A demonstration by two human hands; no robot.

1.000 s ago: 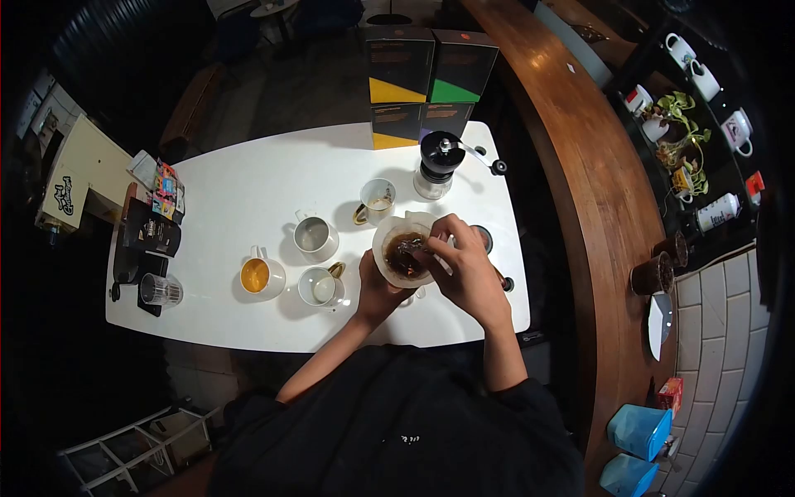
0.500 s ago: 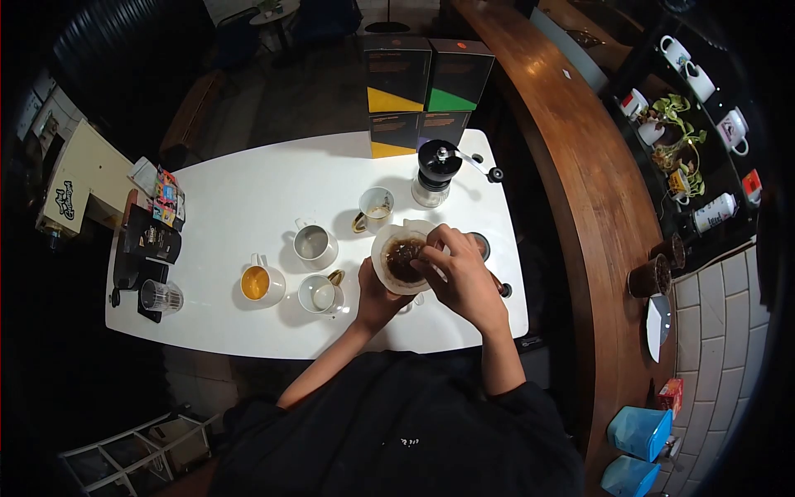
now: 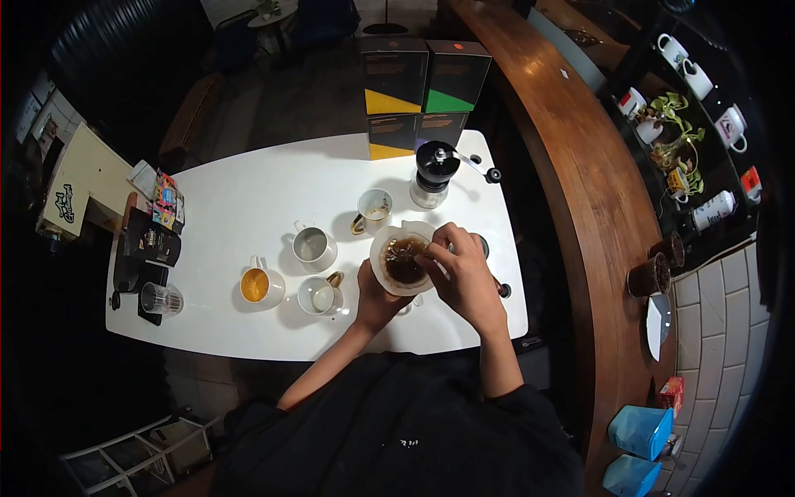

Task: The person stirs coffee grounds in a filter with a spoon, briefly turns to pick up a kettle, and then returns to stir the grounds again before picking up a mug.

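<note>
Head view, left to right. At the far left edge of the white table (image 3: 248, 178) lie a dark packet (image 3: 149, 240) and a stack of colourful cards (image 3: 167, 197); a ribbed glass (image 3: 160, 300) stands just inside the near-left corner. Between these and the cups the tabletop is bare, and the widest open stretch runs along the far side, up to the stacked boxes (image 3: 418, 91) at the far edge.

Mid-table stand four cups: a cup of orange liquid (image 3: 258, 285), a grey cup (image 3: 313, 246), a gold-handled cup (image 3: 319, 295) near the front, and a second gold-handled cup (image 3: 373, 208) farther back. They are close together but apart.

My left hand (image 3: 377, 296) comes up from below and cups the near side of the paper-filter dripper (image 3: 401, 259), fingers wrapped under its rim; the gold-handled cup in front sits just beside my wrist. The dripper, holding dark wet grounds, stands right of centre, near the front edge.

My right hand (image 3: 464, 277) arches over the dripper's right rim, fingertips pressed together above the grounds; whether they pinch anything I cannot tell. Behind it stands a hand grinder (image 3: 434, 174) with its crank pointing right.

The table's right edge lies just past my right hand; beyond a narrow dark gap curves the wooden counter (image 3: 571, 166).
</note>
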